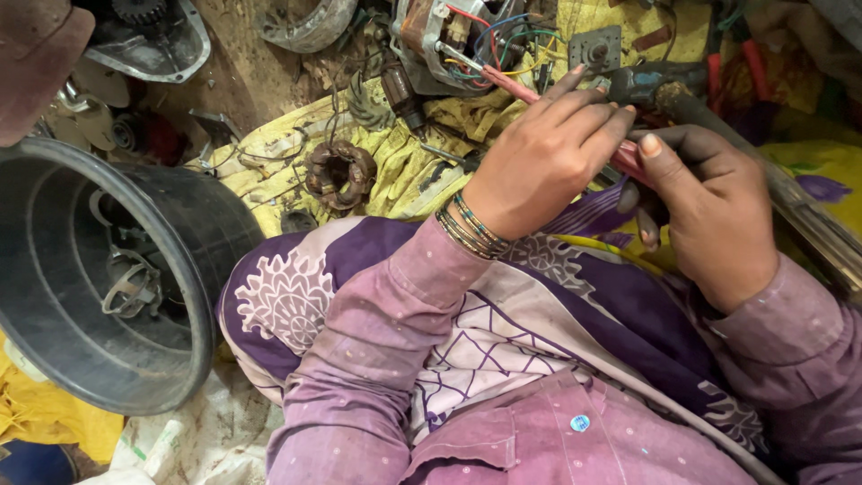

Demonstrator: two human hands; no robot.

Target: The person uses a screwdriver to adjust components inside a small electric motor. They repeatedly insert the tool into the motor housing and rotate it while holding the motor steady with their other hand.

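Purple cloth [539, 314] with white patterns fills the lower middle of the frame, draped over the person's lap, with mauve sleeves [377, 359] rising from the bottom edge; the left hand [539, 153], bangles [471, 229] at the wrist, sits at centre with its fingers curled shut around a red tool handle [628, 162]; the right hand [709, 216], just right of it and touching it, closes on the same handle from below, thumb pressed along the top; what lies at the tool's tip is hidden behind the fingers. A black tub [99, 278] stands at the left edge with a metal part [130, 287] lying in its bottom; above the lap, left of centre, a copper-wound coil [339, 172] rests on dirty yellow cloth [395, 153]; further up, at top centre, a motor [440, 40] with red, blue and green wires lies beside a small metal plate [594, 47]; a long dark bar [763, 171] slants down the right side; a grey housing [153, 40] sits in the upper left on bare dirt.
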